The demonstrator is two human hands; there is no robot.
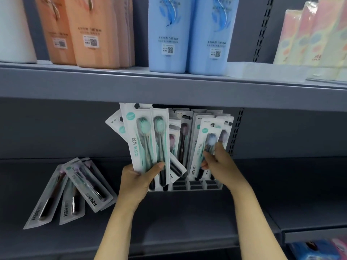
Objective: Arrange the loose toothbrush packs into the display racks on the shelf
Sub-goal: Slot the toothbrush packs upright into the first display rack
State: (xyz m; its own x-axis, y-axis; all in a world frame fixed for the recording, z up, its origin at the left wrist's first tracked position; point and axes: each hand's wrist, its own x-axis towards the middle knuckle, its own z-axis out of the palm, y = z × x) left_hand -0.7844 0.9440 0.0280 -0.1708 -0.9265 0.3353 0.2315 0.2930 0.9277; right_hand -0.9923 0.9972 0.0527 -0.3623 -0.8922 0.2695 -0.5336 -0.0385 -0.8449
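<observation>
— Teal-headed brushes up front: what is your left hand (139,178) gripping?
— You hold a fanned bunch of toothbrush packs (144,139), thumb curled across the front one, just before the display rack (197,185) on the grey shelf (178,218).
— And your right hand (218,162)?
— Its fingers pinch a pack (203,147) standing in the rack's right slots.
— Any loose ones?
— About 3 packs (75,188) lie overlapped on the shelf at left (blue bottles (189,34) stand above).
</observation>
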